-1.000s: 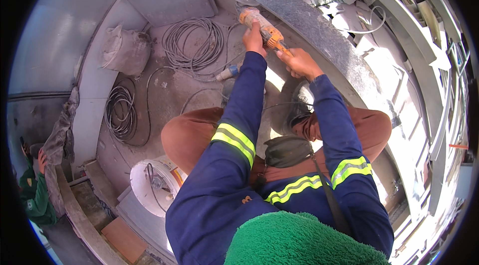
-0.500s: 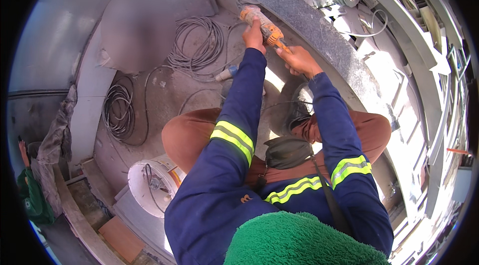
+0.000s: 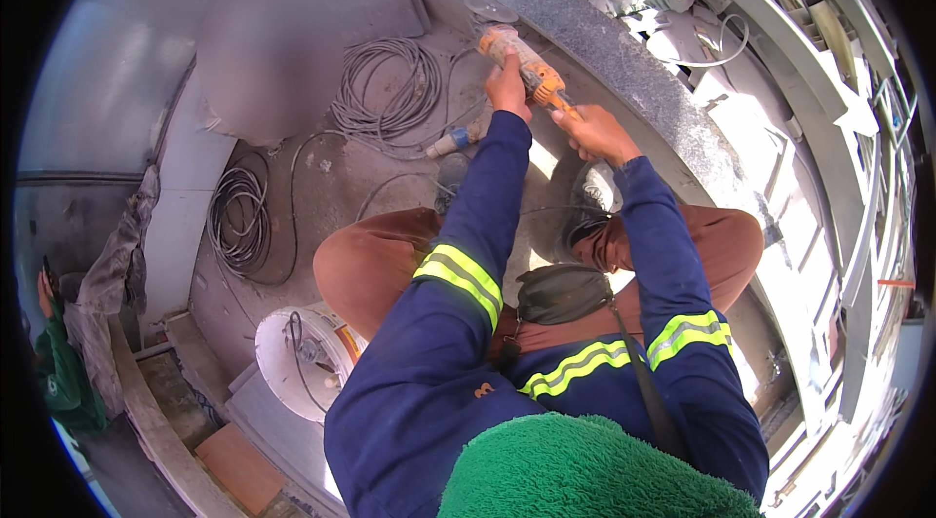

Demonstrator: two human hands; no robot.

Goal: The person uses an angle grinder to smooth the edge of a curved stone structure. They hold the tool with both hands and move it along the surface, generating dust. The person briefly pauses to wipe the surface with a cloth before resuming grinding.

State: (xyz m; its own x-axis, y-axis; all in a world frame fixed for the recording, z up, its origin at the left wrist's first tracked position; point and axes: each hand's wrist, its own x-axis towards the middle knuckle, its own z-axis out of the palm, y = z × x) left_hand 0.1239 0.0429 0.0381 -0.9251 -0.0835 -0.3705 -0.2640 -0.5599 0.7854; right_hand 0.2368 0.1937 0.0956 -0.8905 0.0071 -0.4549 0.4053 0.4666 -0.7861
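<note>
An orange angle grinder (image 3: 527,64), dusty and whitened on its body, is held out in front of me in both hands. My left hand (image 3: 508,86) wraps round the front of its body, near the head. Closed on the narrower rear handle is my right hand (image 3: 601,133). The grinder's round disc (image 3: 488,8) lies beside the near edge of a long grey stone slab (image 3: 604,36); whether it touches the edge I cannot tell. A cable trails from the tool's rear, partly hidden by my arm.
Coiled grey cables (image 3: 388,89) and a darker coil (image 3: 239,216) lie on the dusty floor. A blue-and-white plug connector (image 3: 450,141) rests between coil and left arm. A white bucket (image 3: 292,362) stands by my left knee. Offcuts and metal profiles (image 3: 829,79) fill the right. Another person's green sleeve (image 3: 70,372) shows far left.
The grinder and both hands have shifted slightly right and toward me along the slab. Both hands keep their hold. The whole view has moved a little.
</note>
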